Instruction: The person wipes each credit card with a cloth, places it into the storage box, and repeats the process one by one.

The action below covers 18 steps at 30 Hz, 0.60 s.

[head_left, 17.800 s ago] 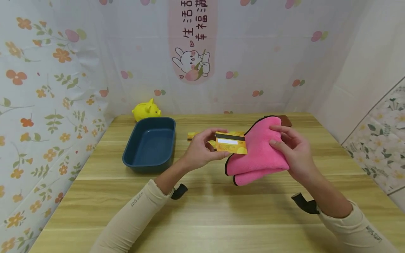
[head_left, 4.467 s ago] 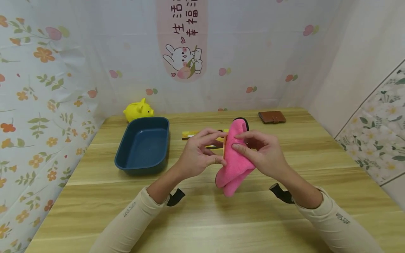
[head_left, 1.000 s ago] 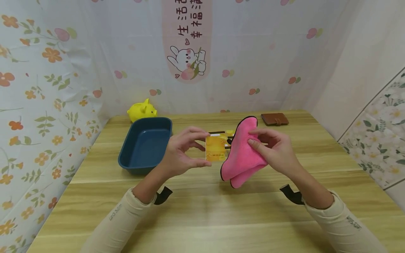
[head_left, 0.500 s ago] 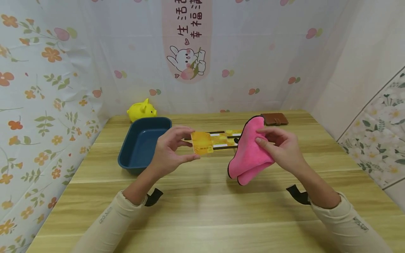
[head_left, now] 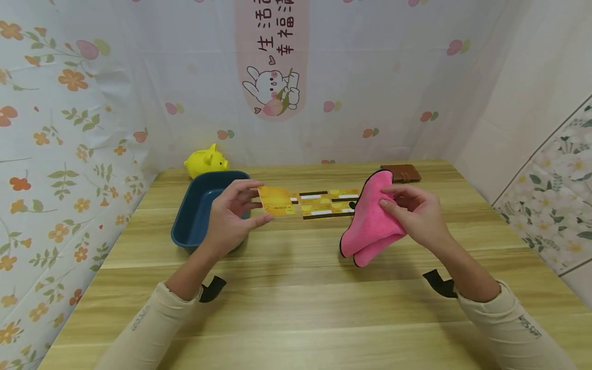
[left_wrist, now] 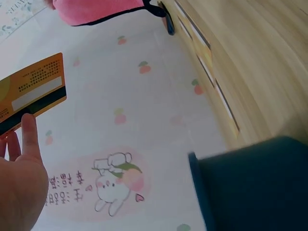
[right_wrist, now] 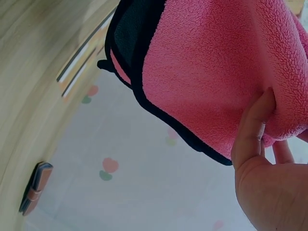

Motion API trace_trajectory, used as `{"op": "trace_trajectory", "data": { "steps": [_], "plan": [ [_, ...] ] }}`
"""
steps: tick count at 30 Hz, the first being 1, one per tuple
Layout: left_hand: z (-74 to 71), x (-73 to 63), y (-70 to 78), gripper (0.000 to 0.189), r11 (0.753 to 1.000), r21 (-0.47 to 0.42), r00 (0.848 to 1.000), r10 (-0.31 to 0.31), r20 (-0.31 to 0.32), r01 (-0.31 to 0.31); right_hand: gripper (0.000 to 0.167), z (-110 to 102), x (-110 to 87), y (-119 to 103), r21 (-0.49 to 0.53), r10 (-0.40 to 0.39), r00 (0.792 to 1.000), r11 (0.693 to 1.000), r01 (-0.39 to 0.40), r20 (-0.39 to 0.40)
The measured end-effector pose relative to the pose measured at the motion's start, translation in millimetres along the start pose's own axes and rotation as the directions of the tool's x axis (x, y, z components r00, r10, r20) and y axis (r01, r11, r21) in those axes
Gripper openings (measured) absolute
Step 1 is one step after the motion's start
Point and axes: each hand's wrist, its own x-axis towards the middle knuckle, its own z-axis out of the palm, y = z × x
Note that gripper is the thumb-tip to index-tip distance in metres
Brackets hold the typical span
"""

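Left grip (head_left: 229, 215), pinching a yellow card (head_left: 277, 201), partly hides the blue bin (head_left: 193, 215); right grip (head_left: 420, 216) pinches pink cloth (head_left: 371, 221) partly hiding a wallet (head_left: 408, 172).

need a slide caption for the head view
A left hand holds a yellow card, a right hand a pink cloth, above a wood-grain table where more cards lie.

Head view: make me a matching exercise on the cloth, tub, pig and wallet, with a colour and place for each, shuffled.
1. cloth
2. tub
3. pig
4. wallet

A. yellow, behind the tub
B. brown, partly hidden by the cloth
C. blue, partly hidden by the left hand
D. pink, held in the right hand

Pairs: 1-D, 2-C, 3-A, 4-B
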Motion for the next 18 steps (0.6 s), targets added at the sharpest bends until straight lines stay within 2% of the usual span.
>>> {"op": "trace_trajectory", "data": {
  "steps": [5,14,18],
  "plan": [
    [-9.6,-3.1,-3.9,0.060,0.999,0.013,0.999,-0.034,-0.042,0.035,0.021,-3.3,0.8,5.0,-0.031,0.011,1.000,0.999,-0.011,0.001],
    [-23.1,-6.7,-8.1,0.058,0.996,-0.038,0.990,-0.082,-0.117,0.078,0.021,-7.8,2.1,12.3,-0.037,0.049,0.999,0.998,-0.049,-0.002],
    [-29.0,-8.0,-9.0,0.056,0.993,-0.059,0.985,-0.112,-0.132,0.105,0.022,-11.4,2.8,19.1,-0.028,0.058,0.998,0.998,-0.058,0.003]
  ]
}}
